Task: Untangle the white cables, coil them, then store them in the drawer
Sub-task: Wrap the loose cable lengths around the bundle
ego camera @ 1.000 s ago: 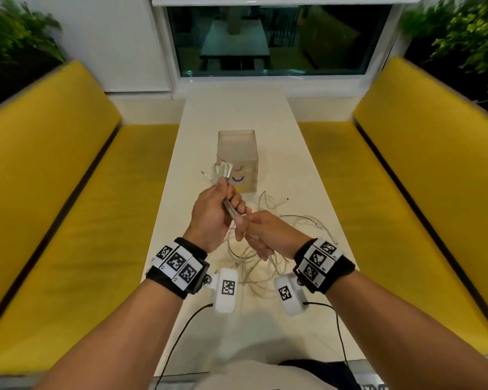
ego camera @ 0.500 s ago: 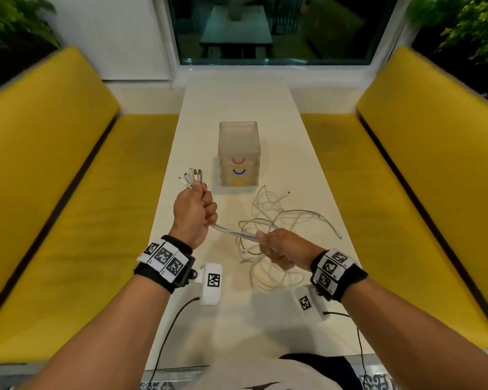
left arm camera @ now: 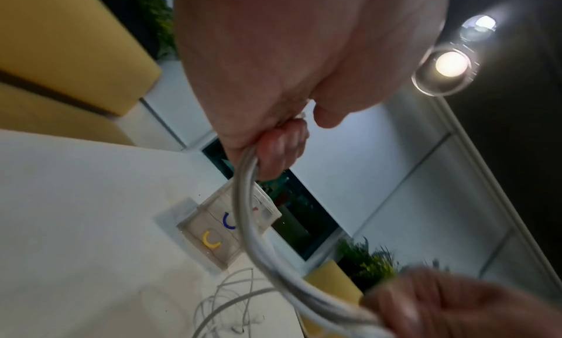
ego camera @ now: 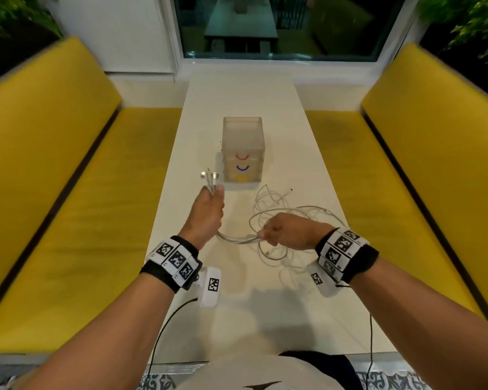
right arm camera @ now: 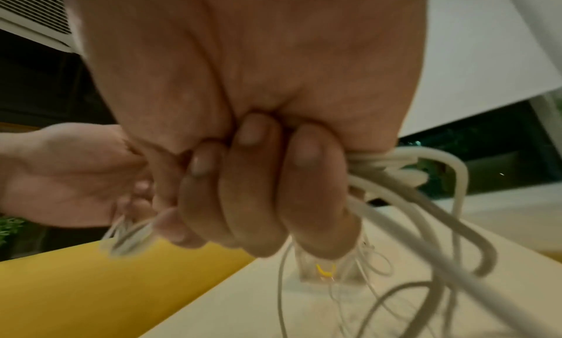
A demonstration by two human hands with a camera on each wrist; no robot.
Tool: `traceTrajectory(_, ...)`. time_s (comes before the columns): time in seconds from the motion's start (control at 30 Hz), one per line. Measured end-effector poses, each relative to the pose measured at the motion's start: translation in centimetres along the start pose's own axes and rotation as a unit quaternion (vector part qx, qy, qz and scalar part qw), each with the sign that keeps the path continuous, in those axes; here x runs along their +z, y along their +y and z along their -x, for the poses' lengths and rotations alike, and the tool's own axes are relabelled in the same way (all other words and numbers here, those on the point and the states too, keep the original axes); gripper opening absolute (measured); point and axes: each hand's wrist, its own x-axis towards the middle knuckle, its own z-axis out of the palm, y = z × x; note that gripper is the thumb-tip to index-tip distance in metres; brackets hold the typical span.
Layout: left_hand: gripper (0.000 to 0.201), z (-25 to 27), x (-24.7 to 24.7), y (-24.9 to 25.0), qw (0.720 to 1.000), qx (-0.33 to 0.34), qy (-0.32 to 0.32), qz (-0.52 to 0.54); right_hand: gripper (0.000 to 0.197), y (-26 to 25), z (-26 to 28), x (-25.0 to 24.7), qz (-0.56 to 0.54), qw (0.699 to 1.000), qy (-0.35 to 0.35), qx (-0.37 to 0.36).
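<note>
Fingers point(right arm camera: 252, 199) of the right hand point(ego camera: 289, 232) are curled tight round a bundle of white cables point(ego camera: 238, 239), the strands leaving the fist on both sides in the right wrist view. Fingers point(left arm camera: 281, 148) of the left hand point(ego camera: 207, 211) are likewise closed on the same bundle farther along, near its plug ends point(ego camera: 210, 177), which stick up out of the fist. Between the two fists the strands hang in a shallow curve above the bench point(ego camera: 243, 91). Both hands are held over the near half of the bench, the left one to the left of and slightly farther away than the right.

Beyond the right hand, the remaining lengths of cable lie in a loose tangle of loops point(ego camera: 273, 204) on the bench, spreading to the right and toward the near side, with one free plug point(ego camera: 289, 190) lying near the drawer unit.

A small translucent drawer unit point(ego camera: 243, 149) stands in the middle of the bench, just beyond the left hand. It has three drawers, all shut, with a red handle point(ego camera: 242, 157) on top, a blue one point(ego camera: 243, 167) in the middle and a yellow one point(ego camera: 242, 178) at the bottom. Yellow cushioned seats point(ego camera: 76, 198) run along both sides of the bench, and a window point(ego camera: 279, 26) closes the far end.
</note>
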Motion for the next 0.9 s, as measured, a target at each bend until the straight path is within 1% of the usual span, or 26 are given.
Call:
traceTrajectory(0.07,0.035,0.3,0.9,-0.1,0.995,0.015,-0.046,-0.084,0.045,-1.5,0.0,-1.2,0.033,0.999,-0.029,-0.003)
traceTrajectory(0.13,0.048,0.9,1.9,-0.1,0.987,0.013,-0.099,-0.124,0.044,-3.2,-0.1,-2.3,0.052,0.997,-0.047,-0.012)
traceTrajectory(0.2,0.056,1.7,2.8,0.2,0.980,0.030,-0.141,-0.139,0.039,-4.4,-0.2,-3.3,0.050,0.997,-0.054,-0.011)
traceTrajectory(0.3,0.058,2.7,3.7,0.0,0.967,0.105,-0.185,-0.140,0.021,-5.4,-0.6,-4.2,-0.020,0.996,-0.090,0.004)
traceTrajectory(0.4,0.058,2.9,3.9,-0.3,0.965,0.126,-0.204,-0.110,0.020,-5.5,-0.7,-4.4,-0.066,0.989,-0.128,0.024)
traceTrajectory(0.47,0.057,2.7,3.8,-0.7,0.968,0.106,-0.213,-0.076,0.023,-5.3,-0.7,-4.3,-0.084,0.987,-0.131,0.033)
traceTrajectory(0.53,0.057,2.4,3.8,-1.3,0.975,0.059,-0.210,-0.040,0.025,-5.2,-0.7,-4.0,-0.085,0.988,-0.122,0.040)
traceTrajectory(0.67,0.056,2.0,4.0,-2.3,0.981,-0.006,-0.194,-0.003,0.020,-5.2,-0.8,-3.3,-0.071,0.991,-0.090,0.065)
traceTrajectory(0.8,0.064,1.7,4.0,-2.6,0.978,-0.012,-0.196,-0.067,0.029,-4.9,-0.7,-3.4,-0.048,0.989,-0.111,0.088)
traceTrajectory(0.9,0.064,1.7,3.4,-2.4,0.972,-0.012,-0.203,-0.120,0.039,-4.4,-0.6,-3.9,-0.037,0.984,-0.138,0.111)
